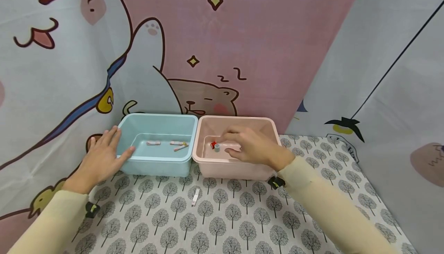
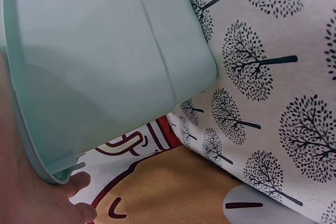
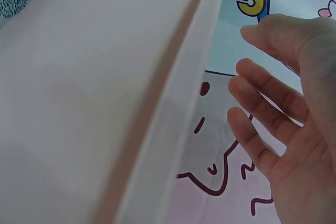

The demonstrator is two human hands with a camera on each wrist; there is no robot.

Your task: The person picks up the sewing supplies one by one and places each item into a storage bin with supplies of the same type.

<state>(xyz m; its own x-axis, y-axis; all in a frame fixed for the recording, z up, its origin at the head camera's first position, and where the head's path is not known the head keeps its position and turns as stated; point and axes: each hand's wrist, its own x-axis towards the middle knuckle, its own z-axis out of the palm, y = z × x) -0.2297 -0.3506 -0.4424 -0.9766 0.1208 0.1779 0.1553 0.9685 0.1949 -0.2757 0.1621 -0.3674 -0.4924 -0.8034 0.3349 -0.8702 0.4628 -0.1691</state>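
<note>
My left hand rests at the left rim of a light blue plastic bin, fingers spread; the left wrist view shows the hand along the rim of the same bin. Over the pink bin hovers my right hand, thumb and fingers apart and loosely bent, with nothing between them in the right wrist view. Below its fingertips, on the pink bin's floor, lie a small red piece and a small grey-green cylinder. Part of that bin is hidden behind the hand.
Inside the blue bin lie a small whitish strip and two more slim pieces near its right side, one of them a pinkish stick. A white strip is on the tree-print cloth in front. A cartoon curtain hangs behind the bins.
</note>
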